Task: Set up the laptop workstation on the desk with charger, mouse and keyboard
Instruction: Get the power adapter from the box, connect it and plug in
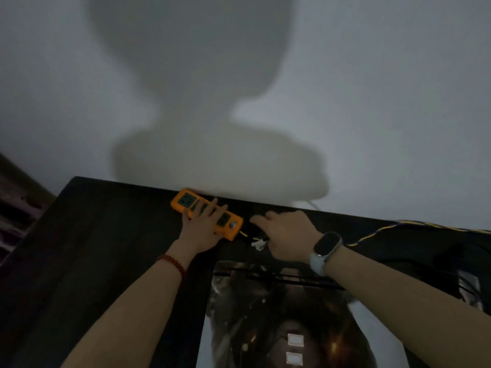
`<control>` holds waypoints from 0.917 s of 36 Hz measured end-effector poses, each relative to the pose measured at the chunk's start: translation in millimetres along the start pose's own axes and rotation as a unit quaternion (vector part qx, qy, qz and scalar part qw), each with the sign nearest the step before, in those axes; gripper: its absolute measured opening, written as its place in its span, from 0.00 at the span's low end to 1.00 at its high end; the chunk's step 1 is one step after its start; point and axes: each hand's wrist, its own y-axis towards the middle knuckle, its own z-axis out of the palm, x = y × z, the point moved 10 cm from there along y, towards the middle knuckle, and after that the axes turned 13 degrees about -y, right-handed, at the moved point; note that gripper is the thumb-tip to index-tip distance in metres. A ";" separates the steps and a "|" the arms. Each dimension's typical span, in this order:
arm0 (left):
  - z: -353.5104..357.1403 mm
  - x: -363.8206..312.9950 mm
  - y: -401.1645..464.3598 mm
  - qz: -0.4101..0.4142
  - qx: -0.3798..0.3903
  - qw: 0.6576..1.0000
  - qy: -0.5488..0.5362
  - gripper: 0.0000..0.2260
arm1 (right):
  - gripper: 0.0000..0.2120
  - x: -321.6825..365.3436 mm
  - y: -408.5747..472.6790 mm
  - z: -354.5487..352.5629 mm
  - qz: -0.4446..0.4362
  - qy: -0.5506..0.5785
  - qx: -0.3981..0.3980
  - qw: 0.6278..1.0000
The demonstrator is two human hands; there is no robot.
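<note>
Pressing flat on the orange power strip at the tabletop's rear edge, the left hand steadies it; the right hand curls over something dark, probably the charger plug. Dim light risks misaligned prongs.

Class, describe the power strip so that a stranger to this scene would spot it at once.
Find the dark desk against the pale wall. Along its far edge lies the power strip, under the flat left hand. Nothing else there is orange, and it has dark green sockets.
</note>
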 end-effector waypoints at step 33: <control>-5.6 27.1 -1.5 0.027 -0.104 0.988 -0.111 0.30 | 0.11 -48.5 51.0 30.8 0.170 0.215 -0.077 0.959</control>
